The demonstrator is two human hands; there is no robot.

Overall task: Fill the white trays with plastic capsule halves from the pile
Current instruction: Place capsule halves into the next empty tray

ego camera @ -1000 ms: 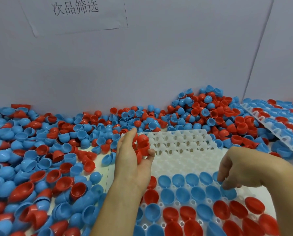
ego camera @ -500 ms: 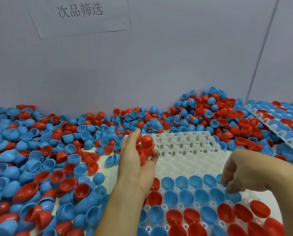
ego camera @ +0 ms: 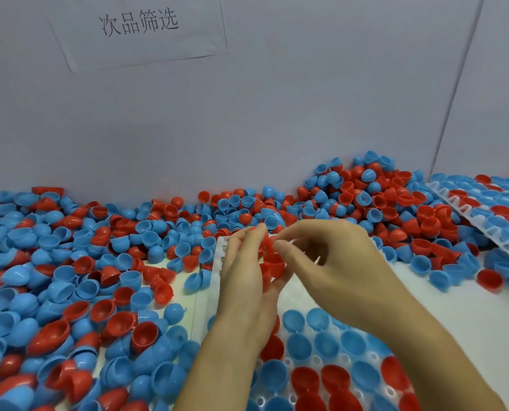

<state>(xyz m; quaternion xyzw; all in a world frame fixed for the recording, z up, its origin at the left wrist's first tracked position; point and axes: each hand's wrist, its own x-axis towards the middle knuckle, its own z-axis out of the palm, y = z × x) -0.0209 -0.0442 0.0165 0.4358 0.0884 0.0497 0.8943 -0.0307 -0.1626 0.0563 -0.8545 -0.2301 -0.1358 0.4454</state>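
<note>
Wall: grey, with a paper sign (ego camera: 140, 28).
Left hand (ego camera: 247, 280): fingers curled around red capsule halves (ego camera: 274, 262).
Right hand (ego camera: 333, 268): fingertips pinching one of them.
White tray (ego camera: 214, 289): underneath, partly filled.

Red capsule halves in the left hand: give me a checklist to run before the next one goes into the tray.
1. Left hand holds a supply of red halves: ok.
2. Right hand has reached the stack, fingertips at its top: ok.
3. Right hand has one half pinched free: cannot tell, the fingers hide it.
4. White tray has room: ok, the near rows are filled but bare tray shows farther back.
5. Which pocket is next: cannot tell, the hands cover that stretch.
6. Pile has blue and red halves left: ok.
</note>
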